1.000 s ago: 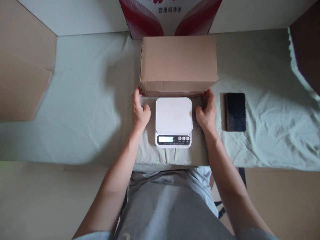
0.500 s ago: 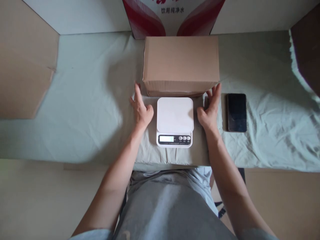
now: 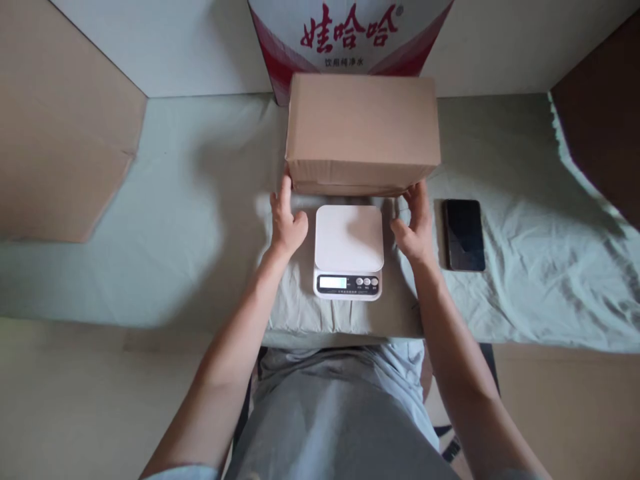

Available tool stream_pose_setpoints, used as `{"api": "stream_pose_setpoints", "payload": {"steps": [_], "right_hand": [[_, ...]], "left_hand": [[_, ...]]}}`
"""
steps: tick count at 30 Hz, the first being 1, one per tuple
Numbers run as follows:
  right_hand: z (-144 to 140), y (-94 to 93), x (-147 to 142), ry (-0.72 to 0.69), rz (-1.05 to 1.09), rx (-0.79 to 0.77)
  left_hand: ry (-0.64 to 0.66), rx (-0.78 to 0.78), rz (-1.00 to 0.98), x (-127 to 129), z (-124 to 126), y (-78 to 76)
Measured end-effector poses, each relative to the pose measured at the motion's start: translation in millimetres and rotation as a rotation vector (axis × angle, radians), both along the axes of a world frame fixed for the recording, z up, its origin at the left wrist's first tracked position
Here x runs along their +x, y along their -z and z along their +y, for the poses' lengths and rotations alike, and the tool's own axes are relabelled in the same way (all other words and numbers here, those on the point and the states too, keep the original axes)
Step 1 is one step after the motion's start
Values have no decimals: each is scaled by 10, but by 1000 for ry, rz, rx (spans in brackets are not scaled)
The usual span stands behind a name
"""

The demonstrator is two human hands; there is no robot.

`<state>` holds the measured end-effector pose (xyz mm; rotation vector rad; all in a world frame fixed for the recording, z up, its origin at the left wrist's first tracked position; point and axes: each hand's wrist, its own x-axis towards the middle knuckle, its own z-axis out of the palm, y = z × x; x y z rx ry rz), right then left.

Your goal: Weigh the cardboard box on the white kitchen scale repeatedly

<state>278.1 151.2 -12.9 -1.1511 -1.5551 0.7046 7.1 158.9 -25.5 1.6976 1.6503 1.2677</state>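
The cardboard box (image 3: 363, 130) sits closed on the desk (image 3: 165, 220), directly behind the white scale (image 3: 349, 250), which serves as the landmark below. The box's near lower edge overhangs or borders the strip of cloth just behind the scale platform; whether the box rests on the desk or is slightly raised cannot be told.

The left hand (image 3: 287, 223) lies left of the scale, just beside its platform, fingers extended upward so the fingertips (image 3: 286, 183) meet the box's near left lower corner. The right hand (image 3: 414, 227) lies right of the scale, fingers loosely spread, with fingertips at the box's near right lower corner. Both hands are open and well apart from each other, with the scale between them. Neither hand is closed round the box; contact is at the bottom edge only.

The scale carries nothing on its platform; its display and three buttons face the person.

Right of the scale, beyond the right hand, a dark phone (image 3: 464, 235) lies flat, near the hand but not touching it. Behind the scale and behind the cardboard box stands a red-and-white printed carton (image 3: 350, 33), touching or nearly touching the box's rear.

Left of the scale the pale green cloth extends unobstructed to an upright cardboard panel (image 3: 60, 133). Right of the phone, cloth continues to a dark brown panel (image 3: 600, 127). The desk's near edge runs just below the scale.
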Motion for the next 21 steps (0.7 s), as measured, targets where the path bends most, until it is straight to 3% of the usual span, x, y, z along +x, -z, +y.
{"api": "stream_pose_setpoints", "payload": {"steps": [4,7,9,13,16,21], "right_hand": [[-266,-348,-38,31,13,60],[-649,-442,-41,115,-7,5],[-915,-384,-28,151,-3,-46],[-1302,-142,4,181,4,-122],[-1441,-16,2,194,15,-155],[-1519,59,-8,189,-21,-167]], "left_hand": [[31,113,-6,9,-315,-513],[31,90,-6,87,-749,-677],[5,31,-8,156,-1041,-641],[-18,-95,-31,237,-1432,-421],[-18,-153,-52,232,-1532,-304],[-63,-159,-40,209,-1570,-236]]}}
